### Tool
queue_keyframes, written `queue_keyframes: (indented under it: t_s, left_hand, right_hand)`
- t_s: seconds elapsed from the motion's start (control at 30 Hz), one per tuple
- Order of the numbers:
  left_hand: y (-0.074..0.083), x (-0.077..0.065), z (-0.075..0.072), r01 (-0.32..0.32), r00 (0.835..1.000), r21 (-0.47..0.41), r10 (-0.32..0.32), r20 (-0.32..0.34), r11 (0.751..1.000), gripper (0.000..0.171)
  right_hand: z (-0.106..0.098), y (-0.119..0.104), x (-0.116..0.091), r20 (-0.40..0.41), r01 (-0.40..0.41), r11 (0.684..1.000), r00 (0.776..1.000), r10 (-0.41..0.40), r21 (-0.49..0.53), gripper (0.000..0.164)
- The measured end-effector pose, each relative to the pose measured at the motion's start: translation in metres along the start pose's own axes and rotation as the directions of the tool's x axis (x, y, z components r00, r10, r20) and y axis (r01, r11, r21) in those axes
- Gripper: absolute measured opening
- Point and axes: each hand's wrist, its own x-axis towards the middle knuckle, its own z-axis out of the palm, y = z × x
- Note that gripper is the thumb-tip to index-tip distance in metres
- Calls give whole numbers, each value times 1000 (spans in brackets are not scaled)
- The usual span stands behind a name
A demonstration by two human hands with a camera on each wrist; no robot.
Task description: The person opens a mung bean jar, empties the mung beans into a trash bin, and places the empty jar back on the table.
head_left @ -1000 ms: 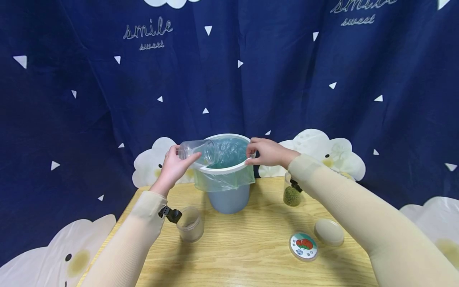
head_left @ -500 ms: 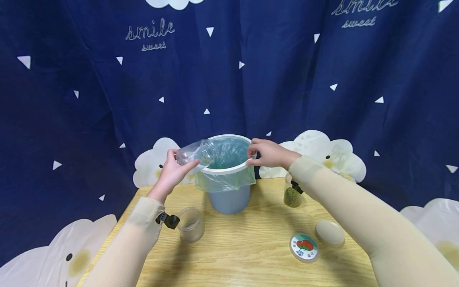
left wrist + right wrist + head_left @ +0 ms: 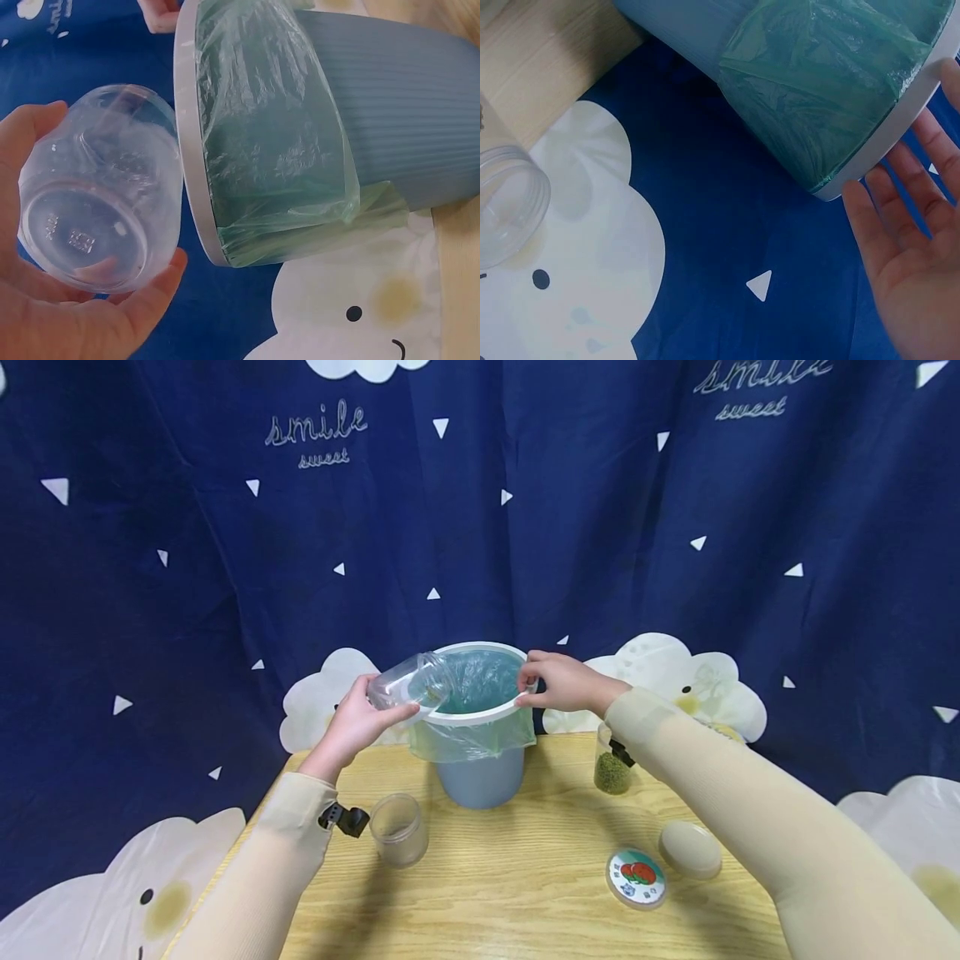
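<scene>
My left hand [image 3: 352, 720] grips a clear jar [image 3: 97, 187] by its base end, the thumb and fingers on either side. Tilted mouth-down, the jar overlaps the left rim of a blue trash bin [image 3: 480, 777]. A few small yellowish-green bits show near the jar's mouth in the head view. A thin green bag [image 3: 472, 735] lines the bin and folds down outside, under a white ring [image 3: 870, 150]. At the right side of that rim, my right hand [image 3: 562, 681] holds on with its fingertips and thumb.
On the wooden table [image 3: 487, 893], an uncovered clear jar [image 3: 399, 831] stands left front. A jar of green granules [image 3: 612, 770] stands on the right, partly behind my right sleeve. Nearer lie a tomato-printed lid [image 3: 636, 877] and a plain beige lid [image 3: 690, 849]. A blue curtain [image 3: 450, 527] hangs behind.
My left hand has shifted slightly down and tipped the jar more steeply, its mouth lower towards the bin. The right hand stays at the rim.
</scene>
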Motion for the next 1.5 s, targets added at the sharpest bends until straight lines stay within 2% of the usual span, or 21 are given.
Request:
queue_keyframes:
  t_s: [0.2, 0.37, 0.57, 0.83, 0.9, 1.03, 1.27, 1.33, 1.5]
  left_hand:
    - [0, -2, -1, -5, 1000, 27, 4, 14, 1000, 85]
    - [-2, -5, 2, -15, 1000, 26, 15, -10, 1000, 84]
    - [-8, -8, 7, -13, 998, -39, 10, -68, 999, 81]
    - [-14, -11, 20, -12, 986, -152, -13, -165, 988, 79]
    - [-14, -12, 24, -16, 983, -209, -23, -181, 978, 80]
    - [-14, -16, 30, -32, 977, -341, -42, -208, 940, 80]
    - [-14, -26, 40, -113, 969, -510, -19, -246, 853, 72]
    - [-13, -29, 42, -133, 967, -524, -7, -256, 841, 72]
    - [-13, -37, 48, -150, 959, -520, -3, -283, 841, 71]
  right_hand:
    - [-2, -1, -1, 6, -9, 1000, 1000, 9, -5, 20]
    - [-1, -2, -1, 17, -23, 1000, 1000, 23, 0, 20]
    - [2, -2, -2, 7, -45, 999, 999, 45, 6, 21]
    - [8, -3, -7, -52, -9, 1000, 999, 8, -17, 21]
    - [8, -3, -9, -52, -10, 1000, 999, 9, -16, 22]
    - [11, -3, -11, -47, -19, 1000, 999, 18, -10, 25]
    - [15, -3, -18, -78, -59, 998, 995, 57, -23, 34]
    - [17, -3, -21, -98, -76, 997, 993, 72, -32, 37]
    - [19, -2, -33, -157, -83, 996, 984, 79, -15, 36]
